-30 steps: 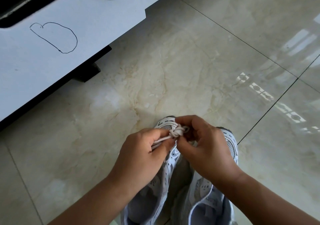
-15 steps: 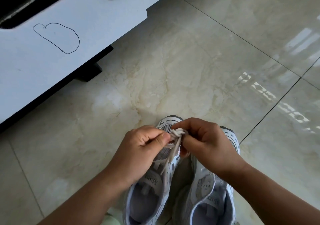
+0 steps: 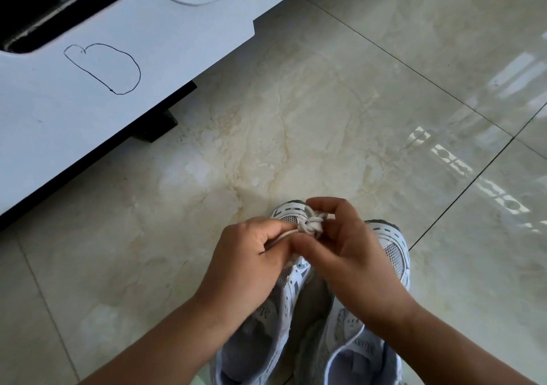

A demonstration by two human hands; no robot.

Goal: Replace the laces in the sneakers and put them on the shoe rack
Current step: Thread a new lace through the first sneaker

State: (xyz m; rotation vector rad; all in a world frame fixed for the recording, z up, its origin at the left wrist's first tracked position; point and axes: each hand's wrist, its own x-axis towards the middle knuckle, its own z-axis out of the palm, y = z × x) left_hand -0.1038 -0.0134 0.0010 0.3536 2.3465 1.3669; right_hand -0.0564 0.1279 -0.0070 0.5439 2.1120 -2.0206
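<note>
The lace (image 3: pixel 309 227), bunched in a knot, is pinched between the left hand (image 3: pixel 251 262) and right hand (image 3: pixel 346 251) above the sneakers (image 3: pixel 384 254), probably so it can be worked loose.

I'm looking down into what seems a home: a glossy marble-look tile floor (image 3: pixel 340 112) catching window light, a low white cabinet (image 3: pixel 88 112) with a pen doodle (image 3: pixel 102 68) scrawled on it, and sneakers (image 3: pixel 390 254) on the floor.
</note>
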